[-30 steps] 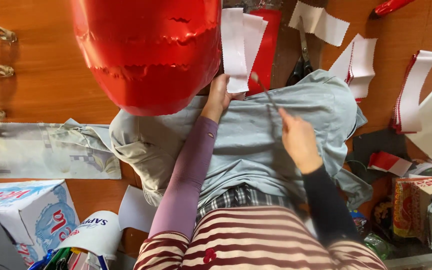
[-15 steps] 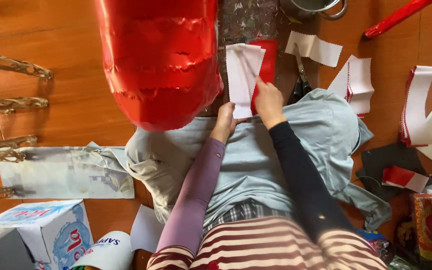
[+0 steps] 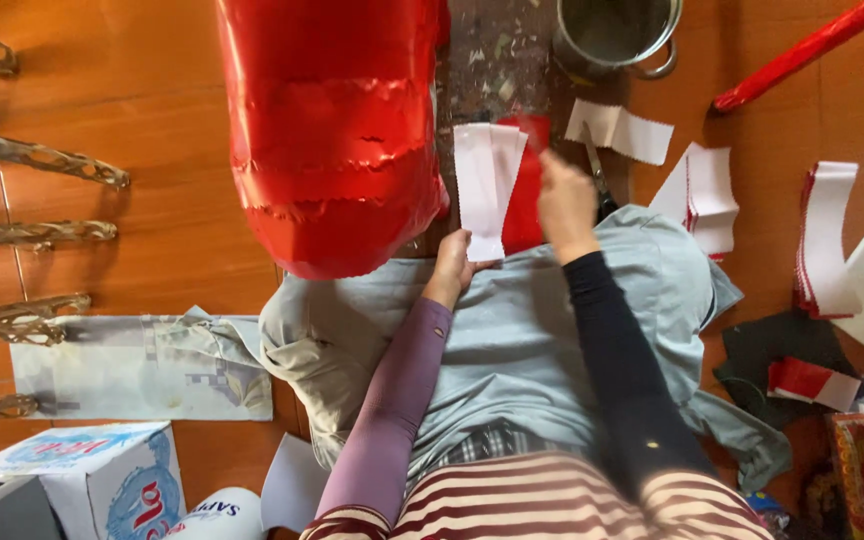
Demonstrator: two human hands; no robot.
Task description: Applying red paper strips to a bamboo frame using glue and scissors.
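Both hands' fingers [image 3: 467, 255] pinch white paper strips [image 3: 487, 185].

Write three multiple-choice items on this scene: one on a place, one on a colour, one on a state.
1. Where is the metal pot?
A. Top edge, right of the big foil shape
B. On the grey cloth
C. Beside the carton

2. What colour is the big foil shape?
A. Gold
B. Red
C. Blue

3. What is the left hand doing?
A. Resting flat on the floor
B. Pinching the white paper strip at its lower end
C. Holding scissors

Answers: 1 A, the pot sits at the frame's top past the foil; 2 B, its wrinkled surface is shiny red; 3 B, the fingers close on the strip's bottom edge.
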